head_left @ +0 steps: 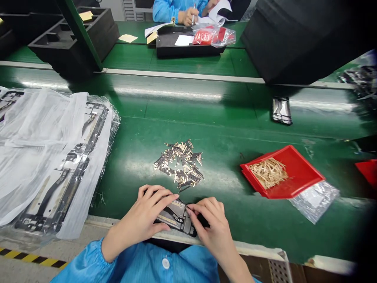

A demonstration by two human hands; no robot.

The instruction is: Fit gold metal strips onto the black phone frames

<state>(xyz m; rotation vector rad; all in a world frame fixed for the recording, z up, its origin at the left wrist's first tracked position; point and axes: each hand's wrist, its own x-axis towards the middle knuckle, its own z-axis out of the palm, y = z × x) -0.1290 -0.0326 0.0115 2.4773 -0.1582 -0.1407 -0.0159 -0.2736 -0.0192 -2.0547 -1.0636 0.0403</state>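
Note:
At the bench's front edge lies a dark phone frame with a grey metal inside and a black ribbon strip. My left hand grips it from the left, fingers over the far edge and thumb at the near side. Thumb and fingers of my right hand are pinched together at the frame's upper right end; whatever they hold is too small to make out. Just beyond my hands is a loose pile of small dark strips with gold-coloured ends.
Plastic-wrapped trays of phone frames lie at left. On the right are a red tray of thin tan strips, a clear bag and another phone frame. Across the bench, a person's hand holds a pen by a black tray.

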